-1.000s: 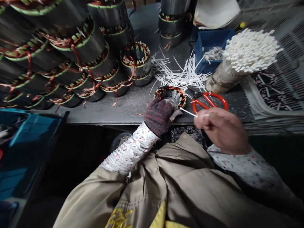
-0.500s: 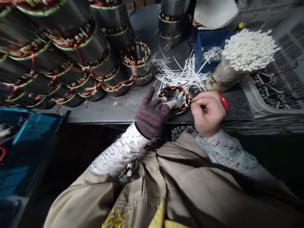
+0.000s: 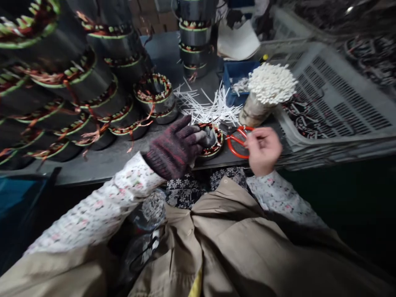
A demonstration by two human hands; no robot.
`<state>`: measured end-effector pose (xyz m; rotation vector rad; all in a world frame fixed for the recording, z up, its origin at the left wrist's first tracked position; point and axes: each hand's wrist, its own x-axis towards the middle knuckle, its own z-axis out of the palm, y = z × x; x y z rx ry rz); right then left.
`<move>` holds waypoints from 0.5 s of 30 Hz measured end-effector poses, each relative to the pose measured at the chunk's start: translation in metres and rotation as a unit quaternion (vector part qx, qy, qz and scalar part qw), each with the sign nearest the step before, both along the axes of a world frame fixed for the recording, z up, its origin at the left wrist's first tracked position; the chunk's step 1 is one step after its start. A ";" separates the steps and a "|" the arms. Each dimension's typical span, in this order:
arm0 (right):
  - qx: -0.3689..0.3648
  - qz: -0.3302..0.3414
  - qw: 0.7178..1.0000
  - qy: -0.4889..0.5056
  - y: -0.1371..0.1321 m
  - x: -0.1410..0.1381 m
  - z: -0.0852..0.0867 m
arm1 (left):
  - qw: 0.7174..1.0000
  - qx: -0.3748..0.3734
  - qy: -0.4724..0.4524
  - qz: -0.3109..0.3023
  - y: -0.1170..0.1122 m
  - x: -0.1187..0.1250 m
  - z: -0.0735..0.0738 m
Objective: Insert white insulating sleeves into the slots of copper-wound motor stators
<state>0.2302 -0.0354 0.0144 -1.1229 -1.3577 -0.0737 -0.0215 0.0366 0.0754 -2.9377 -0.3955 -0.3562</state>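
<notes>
A small motor stator (image 3: 211,153) with copper windings sits at the bench's front edge. My left hand (image 3: 173,148), in a dark purple glove with pale fingertips, holds it from the left. Its fingers reach over the rim into the bore, with the thumb raised apart. To the right, my bare right hand (image 3: 265,150) is closed in a pinch; whatever lies between its fingertips is too small to make out. Red-handled scissors (image 3: 229,144) lie between the stator and my right hand, whose fingers overlap the handle's edge. Loose white tie strips (image 3: 213,108) are scattered behind the stator.
Stacked stators (image 3: 102,88) fill the left side, and another pile (image 3: 195,39) rises at the back. Behind the scissors stands a bundle of white sticks (image 3: 272,84) beside a blue bin (image 3: 228,80). A grey plastic crate (image 3: 337,93) is at right.
The view has shifted, so the bench appears further left. My right hand has drawn a little away from the stator, uncovering the scissors. My left hand stays at the stator.
</notes>
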 end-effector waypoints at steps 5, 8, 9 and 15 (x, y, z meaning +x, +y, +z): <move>0.066 -0.093 0.982 0.152 0.054 0.069 -0.003 | 0.988 -0.062 -0.111 -0.083 0.017 0.001 -0.031; 0.015 -0.108 0.982 0.157 0.075 0.091 -0.009 | 0.974 -0.055 -0.217 -0.046 0.007 0.012 -0.050; -0.004 -0.112 0.982 0.150 0.077 0.093 -0.010 | 0.970 -0.035 -0.240 -0.013 0.000 0.016 -0.054; -0.008 -0.126 0.988 0.092 0.059 0.093 -0.010 | 0.938 0.032 -0.307 0.157 -0.037 0.037 -0.070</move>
